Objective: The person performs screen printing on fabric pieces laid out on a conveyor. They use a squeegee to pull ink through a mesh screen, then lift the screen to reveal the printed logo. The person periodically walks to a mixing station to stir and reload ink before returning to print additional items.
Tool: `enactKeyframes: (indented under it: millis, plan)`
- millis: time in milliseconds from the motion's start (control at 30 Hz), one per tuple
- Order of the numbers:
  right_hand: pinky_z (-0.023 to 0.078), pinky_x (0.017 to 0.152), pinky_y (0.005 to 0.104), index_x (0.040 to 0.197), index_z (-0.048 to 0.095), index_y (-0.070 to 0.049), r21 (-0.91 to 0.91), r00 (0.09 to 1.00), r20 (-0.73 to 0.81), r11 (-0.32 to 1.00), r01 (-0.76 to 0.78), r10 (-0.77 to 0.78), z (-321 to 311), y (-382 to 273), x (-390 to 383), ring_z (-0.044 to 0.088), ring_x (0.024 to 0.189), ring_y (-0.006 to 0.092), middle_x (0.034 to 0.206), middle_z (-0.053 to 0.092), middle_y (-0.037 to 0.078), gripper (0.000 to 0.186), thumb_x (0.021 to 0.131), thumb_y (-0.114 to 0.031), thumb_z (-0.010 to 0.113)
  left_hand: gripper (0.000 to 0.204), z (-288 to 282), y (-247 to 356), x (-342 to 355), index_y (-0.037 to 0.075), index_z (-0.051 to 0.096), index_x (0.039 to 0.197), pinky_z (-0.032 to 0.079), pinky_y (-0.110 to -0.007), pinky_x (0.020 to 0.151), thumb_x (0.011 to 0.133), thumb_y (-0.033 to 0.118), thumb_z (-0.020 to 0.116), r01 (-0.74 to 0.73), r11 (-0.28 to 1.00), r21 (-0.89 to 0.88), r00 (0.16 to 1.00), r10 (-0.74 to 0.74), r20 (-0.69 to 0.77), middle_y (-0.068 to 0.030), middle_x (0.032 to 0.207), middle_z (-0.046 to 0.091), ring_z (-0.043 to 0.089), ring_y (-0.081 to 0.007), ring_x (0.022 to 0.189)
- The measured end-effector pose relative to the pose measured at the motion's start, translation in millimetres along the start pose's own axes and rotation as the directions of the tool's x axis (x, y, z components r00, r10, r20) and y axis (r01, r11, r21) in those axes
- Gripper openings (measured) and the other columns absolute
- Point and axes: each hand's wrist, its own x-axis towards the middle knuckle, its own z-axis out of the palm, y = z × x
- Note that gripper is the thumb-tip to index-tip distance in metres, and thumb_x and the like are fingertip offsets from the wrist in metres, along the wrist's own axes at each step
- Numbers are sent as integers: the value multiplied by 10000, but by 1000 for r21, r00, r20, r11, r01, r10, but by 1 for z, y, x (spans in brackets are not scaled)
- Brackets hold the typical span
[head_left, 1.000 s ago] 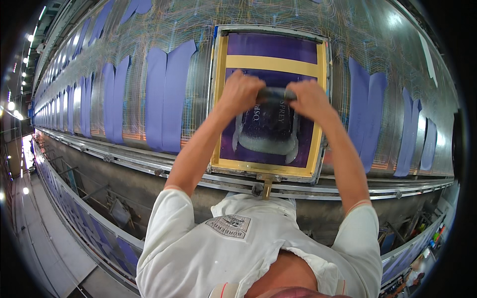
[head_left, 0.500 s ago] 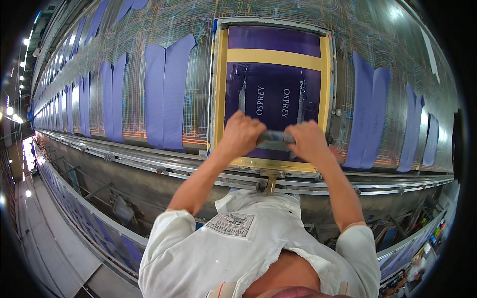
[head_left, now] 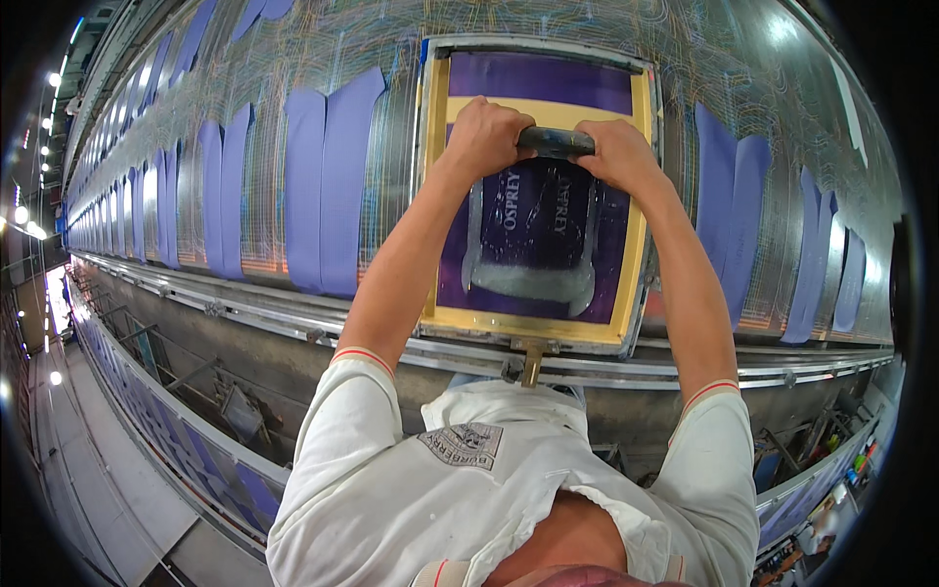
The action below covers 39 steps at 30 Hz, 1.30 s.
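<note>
The left hand [head_left: 486,137] and right hand [head_left: 616,155] are both closed in full fists around the ends of a dark squeegee handle [head_left: 555,143], knuckles up, arms stretched out over the printing screen [head_left: 539,196]. The squeegee sits at the far part of the screen, just below the yellow band that crosses its purple mesh. The screen is a rectangle in a yellow wooden frame; its mesh is purple, with a darker, wet-looking patch in the middle carrying pale lettering, and a smear of whitish-blue ink [head_left: 533,282] pooled along the near edge of that patch. At the near side of the screen, a small metal bracket [head_left: 529,360] meets a long metal rail [head_left: 293,318] that runs along the bench [head_left: 782,117]. To the left and right of the screen, purple fabric pieces [head_left: 328,181] lie flat in rows on the bench, trailing away into the distance on the left.
</note>
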Motion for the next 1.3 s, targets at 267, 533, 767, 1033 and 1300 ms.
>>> enactKeyframes:
  millis: [267, 533, 767, 1033, 1300]
  plan:
    - [480, 926, 421, 1103, 701, -97, 197, 994, 37, 976, 92, -102, 50, -53, -151, 657, 1017, 330, 1036, 709, 136, 455, 713, -255, 874, 341, 21, 95, -165, 144, 699, 930, 428, -376, 811, 636, 171, 869, -4, 997, 71, 999, 6, -34, -9, 918, 701, 644, -195, 844]
    - [505, 887, 446, 1091, 701, -22, 477, 550, -351, 651, -591, 757, 62, 85, -150, 672, 1024, 368, 1081, 715, 184, 376, 950, -371, 704, 338, 19, 99, -160, 146, 693, 947, 420, -382, 857, 632, 145, 814, 19, 987, 161, 1000, -17, -14, 3, 925, 672, 637, -217, 914]
    - [494, 767, 350, 1017, 677, 15, 551, 607, -434, 729, -407, 666, 38, 42, -143, 619, 800, 189, 851, 677, 97, 361, 991, -345, 674, 271, -8, 85, -185, 152, 695, 874, 423, -366, 858, 627, 154, 805, 70, 996, 61, 998, -69, -12, 14, 919, 670, 630, -204, 935]
    - [503, 748, 387, 964, 672, 0, 600, 621, -542, 778, -187, 567, 155, -121, -37, 660, 789, 271, 874, 693, 143, 326, 973, -326, 680, 297, -105, -71, -279, 147, 712, 869, 429, -389, 823, 698, 338, 860, 94, 985, 147, 996, -93, -17, 3, 882, 681, 655, -219, 907]
    - [493, 714, 378, 992, 651, -24, 650, 590, -506, 728, -218, 629, 203, -229, 28, 656, 759, 264, 843, 676, 149, 300, 971, -323, 676, 297, -158, -152, -371, 129, 718, 855, 434, -371, 793, 671, 293, 883, 22, 993, 119, 1000, -20, -18, -14, 872, 704, 662, -220, 848]
